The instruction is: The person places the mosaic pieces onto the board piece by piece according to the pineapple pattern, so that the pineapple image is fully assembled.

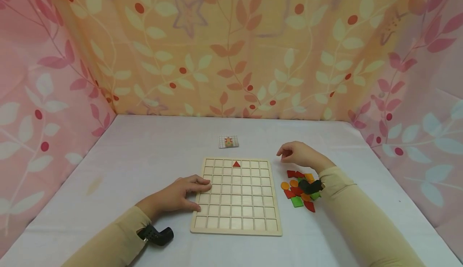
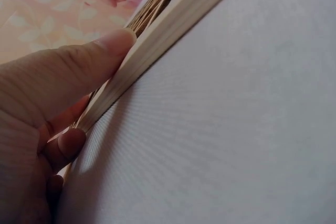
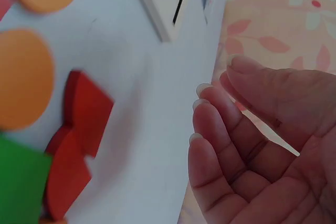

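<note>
A square wooden grid board (image 1: 235, 200) lies on the white cloth, with a red triangle (image 1: 236, 164) in its top row. My left hand (image 1: 177, 194) rests at the board's left edge, fingertips on the rim. In the left wrist view, the thumb (image 2: 118, 43) presses the edge. My right hand (image 1: 302, 153) hovers beyond the board's upper right corner. Its fingers (image 3: 210, 129) are loosely bent and hold nothing in the right wrist view. Nearer to me than that hand lies a pile of coloured pieces, including a green square (image 1: 297, 202) and an orange disc (image 1: 285, 186).
Behind the board lies a small picture card (image 1: 228, 141) with a grid and a figure on it. Patterned curtains (image 1: 231, 50) enclose the table's back and sides. A black wrist camera (image 1: 157, 235) sits below my left sleeve.
</note>
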`<control>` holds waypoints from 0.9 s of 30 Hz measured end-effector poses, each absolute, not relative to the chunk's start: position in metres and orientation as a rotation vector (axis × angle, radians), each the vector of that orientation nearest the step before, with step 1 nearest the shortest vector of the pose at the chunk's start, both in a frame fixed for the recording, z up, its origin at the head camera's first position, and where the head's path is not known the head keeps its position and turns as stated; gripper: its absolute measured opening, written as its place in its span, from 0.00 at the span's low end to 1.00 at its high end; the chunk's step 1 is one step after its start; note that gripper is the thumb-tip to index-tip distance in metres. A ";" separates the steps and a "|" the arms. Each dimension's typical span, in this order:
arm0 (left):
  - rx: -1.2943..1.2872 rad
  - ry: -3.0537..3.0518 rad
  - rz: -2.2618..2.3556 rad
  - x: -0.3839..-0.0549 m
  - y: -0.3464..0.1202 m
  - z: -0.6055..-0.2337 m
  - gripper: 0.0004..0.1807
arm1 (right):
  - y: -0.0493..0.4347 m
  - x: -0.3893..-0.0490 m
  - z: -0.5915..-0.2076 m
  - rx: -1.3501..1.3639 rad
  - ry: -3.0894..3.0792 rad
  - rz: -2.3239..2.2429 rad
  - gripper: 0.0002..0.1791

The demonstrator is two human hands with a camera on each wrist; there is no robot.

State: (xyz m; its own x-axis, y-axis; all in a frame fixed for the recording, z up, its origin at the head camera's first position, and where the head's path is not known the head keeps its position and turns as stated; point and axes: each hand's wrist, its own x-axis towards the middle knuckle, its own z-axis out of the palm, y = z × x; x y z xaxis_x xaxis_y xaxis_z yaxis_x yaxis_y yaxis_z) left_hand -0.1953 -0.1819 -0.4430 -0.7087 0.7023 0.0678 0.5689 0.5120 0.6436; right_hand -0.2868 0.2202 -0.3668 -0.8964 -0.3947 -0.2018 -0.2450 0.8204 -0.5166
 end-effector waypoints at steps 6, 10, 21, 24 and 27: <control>1.108 2.552 0.983 -0.196 -0.182 -0.445 0.38 | 0.241 -0.281 -0.371 -0.415 2.671 -0.724 0.10; 1.117 2.562 0.983 -0.197 -0.182 -0.445 0.38 | 0.251 -0.277 -0.375 -0.371 2.658 -0.715 0.09; 1.098 2.553 0.993 -0.197 -0.183 -0.446 0.38 | 0.254 -0.269 -0.396 -0.306 2.645 -0.700 0.06; 1.095 2.546 0.999 -0.196 -0.182 -0.445 0.38 | 0.254 -0.270 -0.400 -0.317 2.668 -0.695 0.06; 1.097 2.544 1.002 -0.196 -0.182 -0.444 0.38 | 0.253 -0.272 -0.401 -0.349 2.671 -0.685 0.05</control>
